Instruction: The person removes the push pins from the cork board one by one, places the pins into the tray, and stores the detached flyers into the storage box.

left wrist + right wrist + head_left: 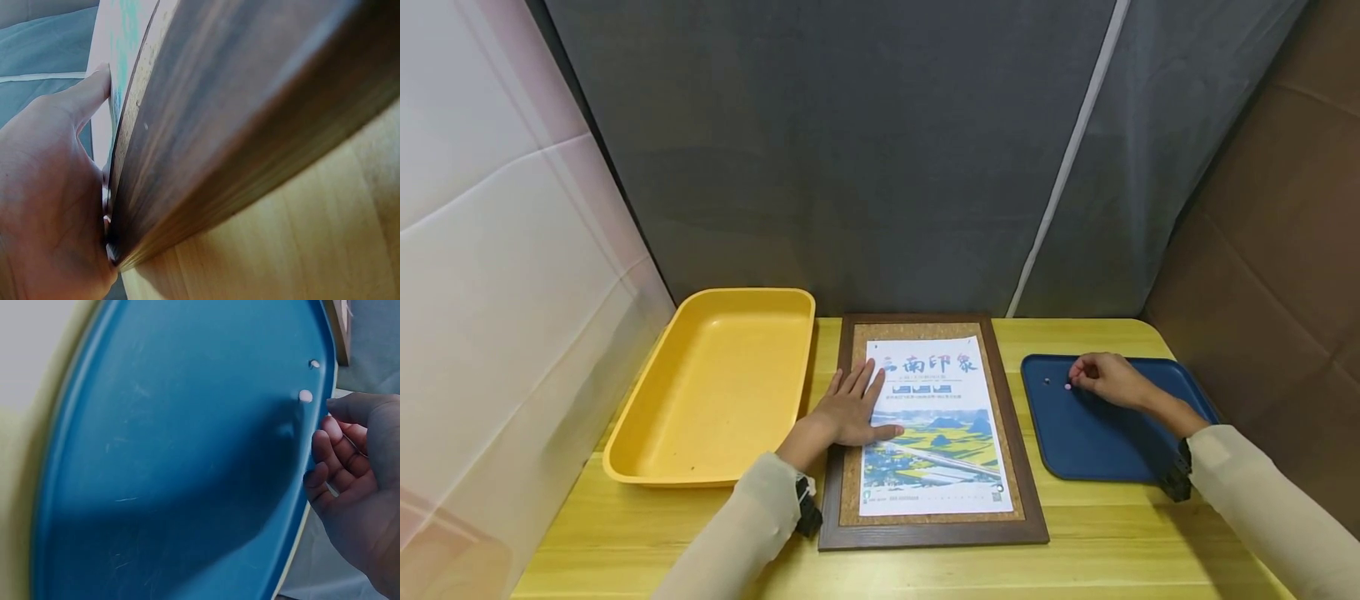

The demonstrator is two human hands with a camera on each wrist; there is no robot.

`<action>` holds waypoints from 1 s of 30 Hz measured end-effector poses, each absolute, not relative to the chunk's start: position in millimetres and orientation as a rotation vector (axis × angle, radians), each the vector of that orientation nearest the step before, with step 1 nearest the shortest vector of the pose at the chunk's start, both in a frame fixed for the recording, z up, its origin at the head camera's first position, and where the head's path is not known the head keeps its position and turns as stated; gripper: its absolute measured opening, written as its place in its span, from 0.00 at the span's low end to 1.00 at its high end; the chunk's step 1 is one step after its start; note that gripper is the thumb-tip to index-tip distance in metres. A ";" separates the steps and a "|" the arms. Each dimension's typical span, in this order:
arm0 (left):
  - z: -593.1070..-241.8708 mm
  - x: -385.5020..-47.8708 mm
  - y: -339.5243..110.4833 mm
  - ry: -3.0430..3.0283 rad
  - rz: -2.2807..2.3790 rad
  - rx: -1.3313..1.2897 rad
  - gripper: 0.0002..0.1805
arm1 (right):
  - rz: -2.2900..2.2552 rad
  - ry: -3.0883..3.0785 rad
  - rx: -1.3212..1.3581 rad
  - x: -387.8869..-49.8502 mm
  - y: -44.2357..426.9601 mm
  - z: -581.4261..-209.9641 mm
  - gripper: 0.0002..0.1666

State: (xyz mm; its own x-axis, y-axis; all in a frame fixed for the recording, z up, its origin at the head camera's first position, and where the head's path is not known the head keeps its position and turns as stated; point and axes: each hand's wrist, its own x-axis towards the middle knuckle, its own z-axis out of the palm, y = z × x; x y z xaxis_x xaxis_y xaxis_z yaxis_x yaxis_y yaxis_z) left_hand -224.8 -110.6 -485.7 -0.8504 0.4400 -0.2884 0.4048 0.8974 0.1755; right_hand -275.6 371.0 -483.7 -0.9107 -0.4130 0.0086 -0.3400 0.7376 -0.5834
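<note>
My left hand (pixel 850 410) lies spread, fingers straight, on the left side of a printed poster (pixel 932 467) with a landscape picture. The poster lies on a cork board (pixel 848 492) in a dark brown frame (pixel 932 537). In the left wrist view, the thumb (pixel 94 90) reaches onto the sheet. My right hand (pixel 1108 379) is over the blue tray (pixel 1097 450), fingers bent and thumb close to them; whether anything small is between the tips cannot be seen. Beside these fingertips are a pinkish pin (pixel 305 396) and another small pin (pixel 314 364).
To the left of the board stands a deep yellow tray (pixel 707 392). All lies on a light wooden table (pixel 1075 550). A grey curtain (pixel 850 167) hangs behind, with a white panel (pixel 497 250) at left and a brown one (pixel 1285 250) at right.
</note>
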 end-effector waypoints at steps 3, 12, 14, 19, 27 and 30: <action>-487.3 -225.0 -110.6 2.735 0.150 0.632 0.59 | -0.907 2.810 -0.626 -272.7 368.2 -481.3 0.03; -486.3 -225.7 -111.5 2.739 0.163 0.639 0.59 | -0.874 2.808 -0.755 -262.7 348.4 -471.5 0.02; -488.2 -226.9 -111.9 2.730 0.165 0.632 0.60 | -0.864 2.811 -0.799 -260.8 342.6 -469.3 0.03; -489.7 -227.5 -111.7 2.714 0.171 0.624 0.60 | -0.857 2.801 -0.863 -255.6 329.8 -462.4 0.05; -487.4 -225.9 -112.0 2.726 0.170 0.635 0.59 | -0.839 2.743 -0.943 -244.5 314.0 -454.6 0.03; -488.5 -226.9 -111.7 2.722 0.163 0.627 0.60 | -0.839 2.717 -0.979 -238.9 307.6 -453.3 0.03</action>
State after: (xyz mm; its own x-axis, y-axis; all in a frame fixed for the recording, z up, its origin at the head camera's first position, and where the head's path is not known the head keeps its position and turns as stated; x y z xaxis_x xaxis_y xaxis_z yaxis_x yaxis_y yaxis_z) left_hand -226.9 -111.7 -488.5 -0.8441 0.4431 -0.3020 0.4038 0.8958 0.1857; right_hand -238.9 307.6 -453.3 -0.7801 -0.6228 0.0598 -0.5480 0.6341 -0.5456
